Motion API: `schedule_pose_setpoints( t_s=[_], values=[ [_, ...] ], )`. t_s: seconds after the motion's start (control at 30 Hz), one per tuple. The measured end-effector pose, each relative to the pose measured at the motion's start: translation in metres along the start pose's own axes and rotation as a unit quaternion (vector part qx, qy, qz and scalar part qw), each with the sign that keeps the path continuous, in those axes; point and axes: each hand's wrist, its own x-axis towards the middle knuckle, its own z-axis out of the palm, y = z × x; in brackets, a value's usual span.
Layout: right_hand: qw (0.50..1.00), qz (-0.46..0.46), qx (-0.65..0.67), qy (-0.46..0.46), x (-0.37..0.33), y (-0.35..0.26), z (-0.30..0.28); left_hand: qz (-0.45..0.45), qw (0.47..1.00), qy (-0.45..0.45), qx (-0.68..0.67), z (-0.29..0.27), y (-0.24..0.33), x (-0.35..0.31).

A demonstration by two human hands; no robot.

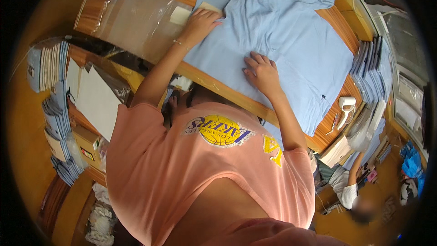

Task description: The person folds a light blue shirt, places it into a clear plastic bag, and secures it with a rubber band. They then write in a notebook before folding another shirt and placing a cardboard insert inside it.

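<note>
A light blue shirt point(273, 41) lies spread over the wooden table, smooth at the near side and bunched up toward the far end. My left hand point(203, 23) rests on its left part with the fingers stretched out. Cream card point(180, 15) shows beside that hand and past its fingertips; whether it is one piece running beneath the hand, I cannot tell. Nearer to me, my right hand point(263, 74) presses on the middle of the shirt, fingers apart and slightly bent. Nothing shows in its grasp.
Clear plastic sleeves point(136, 18) cover the table's left part. At right lie a white tape dispenser point(347, 105) and a small pointed tool point(333, 122). Folded blue garments point(369, 70) are stacked beyond; more garment piles point(55, 114) stand at left. Another person point(343, 187) is at lower right.
</note>
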Motion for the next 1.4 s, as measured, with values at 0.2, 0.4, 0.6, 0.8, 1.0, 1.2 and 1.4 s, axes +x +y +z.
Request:
schedule_pose_setpoints(
  t_s=[0.2, 0.4, 0.6, 0.8, 1.0, 1.2, 1.4],
  values=[
    [0.978, -0.036, 0.057, 0.197, 0.131, 0.076, -0.057, 0.0, 0.999, 0.001, 0.036, 0.004, -0.001, -0.003],
    [0.927, 0.099, 0.054, 0.357, 0.292, 0.217, -0.058, 0.01, 1.0, 0.011, 0.013, 0.004, 0.001, 0.003],
    [0.92, 0.185, 0.13, 0.319, 0.293, 0.235, -0.125, -0.046, 0.999, 0.008, 0.012, 0.0, 0.001, -0.01],
    [0.905, 0.195, 0.201, 0.321, 0.23, 0.206, -0.173, -0.048, 0.998, 0.009, -0.037, 0.003, 0.004, 0.001],
    [0.93, 0.077, 0.254, 0.255, 0.114, 0.119, -0.181, -0.148, 0.957, -0.145, -0.201, -0.043, 0.067, 0.001],
    [0.886, 0.139, 0.39, 0.208, -0.078, 0.054, -0.134, -0.421, 0.644, -0.164, -0.617, 0.004, 0.061, -0.064],
    [0.865, 0.295, 0.37, 0.169, -0.195, 0.084, -0.033, -0.511, 0.496, -0.034, -0.702, 0.011, 0.057, -0.063]
  ],
)
